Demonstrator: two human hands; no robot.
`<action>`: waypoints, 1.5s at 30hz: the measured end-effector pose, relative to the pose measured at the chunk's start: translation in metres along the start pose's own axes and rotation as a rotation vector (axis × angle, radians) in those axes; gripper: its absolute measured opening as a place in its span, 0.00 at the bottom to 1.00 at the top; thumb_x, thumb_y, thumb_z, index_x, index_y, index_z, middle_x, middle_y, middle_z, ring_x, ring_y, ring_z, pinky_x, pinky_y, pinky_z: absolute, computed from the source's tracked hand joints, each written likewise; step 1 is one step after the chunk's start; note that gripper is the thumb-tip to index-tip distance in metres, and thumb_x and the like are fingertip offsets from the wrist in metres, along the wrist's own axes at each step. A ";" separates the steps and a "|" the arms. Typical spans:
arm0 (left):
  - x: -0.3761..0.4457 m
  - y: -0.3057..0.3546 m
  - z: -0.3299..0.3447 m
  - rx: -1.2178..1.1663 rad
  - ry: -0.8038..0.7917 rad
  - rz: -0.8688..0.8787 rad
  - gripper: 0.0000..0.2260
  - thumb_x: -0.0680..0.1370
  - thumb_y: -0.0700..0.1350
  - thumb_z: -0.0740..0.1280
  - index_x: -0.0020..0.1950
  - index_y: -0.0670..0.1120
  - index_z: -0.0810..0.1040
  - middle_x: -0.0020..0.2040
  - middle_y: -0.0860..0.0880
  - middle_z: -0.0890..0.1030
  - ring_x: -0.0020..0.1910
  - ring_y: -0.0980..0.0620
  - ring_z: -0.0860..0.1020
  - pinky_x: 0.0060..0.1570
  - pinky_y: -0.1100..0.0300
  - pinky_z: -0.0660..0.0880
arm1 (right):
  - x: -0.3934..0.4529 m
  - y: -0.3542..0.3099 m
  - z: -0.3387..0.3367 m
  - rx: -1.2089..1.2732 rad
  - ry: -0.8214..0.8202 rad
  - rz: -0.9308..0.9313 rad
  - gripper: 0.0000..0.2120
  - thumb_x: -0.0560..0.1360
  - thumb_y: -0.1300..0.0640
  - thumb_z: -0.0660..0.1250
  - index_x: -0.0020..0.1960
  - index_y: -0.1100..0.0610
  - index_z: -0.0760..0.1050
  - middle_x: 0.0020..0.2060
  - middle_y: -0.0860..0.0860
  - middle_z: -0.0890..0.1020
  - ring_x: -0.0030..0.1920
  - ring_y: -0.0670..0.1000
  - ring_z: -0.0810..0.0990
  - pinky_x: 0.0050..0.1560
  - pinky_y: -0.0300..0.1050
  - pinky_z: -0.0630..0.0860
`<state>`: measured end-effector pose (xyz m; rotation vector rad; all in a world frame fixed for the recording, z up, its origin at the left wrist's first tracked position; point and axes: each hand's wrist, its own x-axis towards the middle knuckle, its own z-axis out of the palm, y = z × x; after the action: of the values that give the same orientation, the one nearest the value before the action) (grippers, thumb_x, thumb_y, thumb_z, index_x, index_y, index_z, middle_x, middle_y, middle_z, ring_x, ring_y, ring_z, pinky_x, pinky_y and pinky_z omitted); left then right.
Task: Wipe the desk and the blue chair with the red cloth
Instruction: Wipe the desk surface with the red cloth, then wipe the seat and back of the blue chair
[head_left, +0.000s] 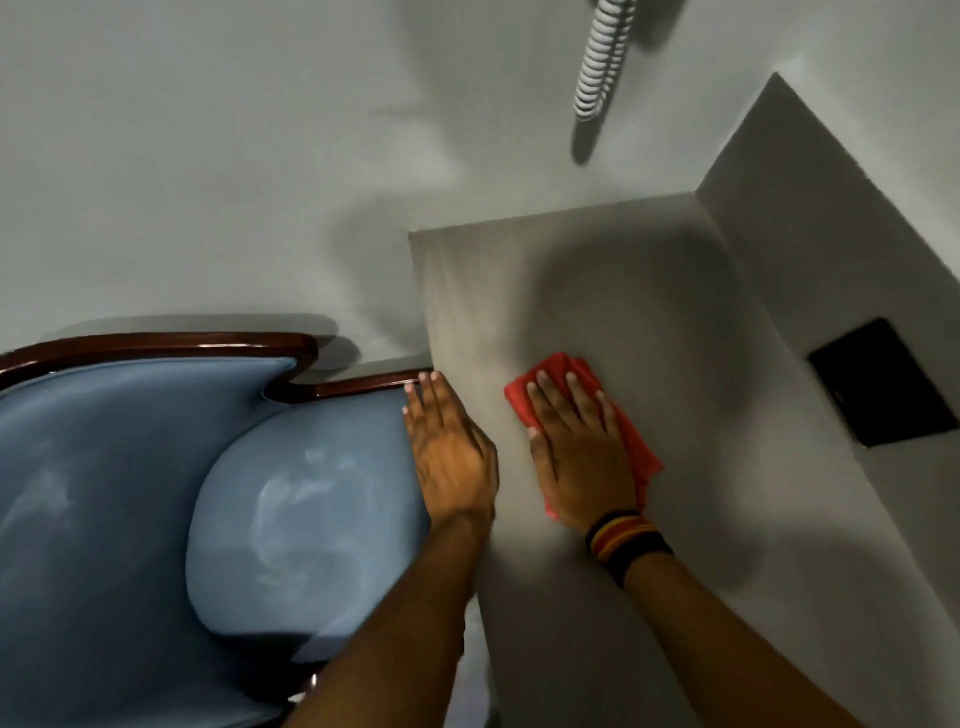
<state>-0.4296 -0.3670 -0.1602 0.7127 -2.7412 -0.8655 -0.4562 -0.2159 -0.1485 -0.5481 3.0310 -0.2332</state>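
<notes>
The grey desk (597, 291) fills the middle and right of the head view. My right hand (576, 447) lies flat, fingers spread, pressing the folded red cloth (636, 447) onto the desk top. The blue chair (156, 493), upholstered with a dark wooden frame, stands to the left against the desk's edge. My left hand (447, 447) rests flat with fingers together along the desk's left edge, beside the chair's armrest, and holds nothing.
A black rectangular panel (883, 382) sits in the raised wall surface at the right. A coiled white cord (602, 57) hangs at the top. Pale wall or floor (182, 182) lies behind the chair.
</notes>
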 end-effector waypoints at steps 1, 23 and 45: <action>-0.001 0.003 -0.004 0.002 -0.011 0.024 0.27 0.85 0.38 0.55 0.85 0.38 0.55 0.86 0.40 0.56 0.87 0.41 0.50 0.87 0.46 0.49 | -0.021 0.001 0.001 0.001 0.005 0.011 0.29 0.84 0.46 0.51 0.83 0.49 0.56 0.82 0.47 0.61 0.83 0.54 0.57 0.81 0.61 0.58; -0.039 0.004 -0.108 -0.423 -0.417 0.097 0.10 0.76 0.31 0.67 0.52 0.44 0.79 0.51 0.43 0.84 0.50 0.42 0.83 0.51 0.44 0.83 | -0.124 -0.077 -0.064 0.998 -0.014 0.640 0.08 0.74 0.55 0.75 0.45 0.46 0.76 0.40 0.47 0.82 0.43 0.54 0.84 0.39 0.42 0.75; 0.082 -0.400 -0.047 -0.146 -0.298 -0.021 0.18 0.82 0.35 0.63 0.72 0.40 0.79 0.71 0.39 0.80 0.71 0.39 0.78 0.76 0.46 0.72 | -0.056 -0.264 0.268 0.358 -0.203 0.444 0.35 0.81 0.41 0.63 0.83 0.51 0.56 0.81 0.58 0.59 0.80 0.61 0.62 0.78 0.62 0.64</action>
<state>-0.3306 -0.7169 -0.3522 0.6306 -2.8860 -1.2535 -0.2924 -0.4775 -0.3697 0.1199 2.7236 -0.6287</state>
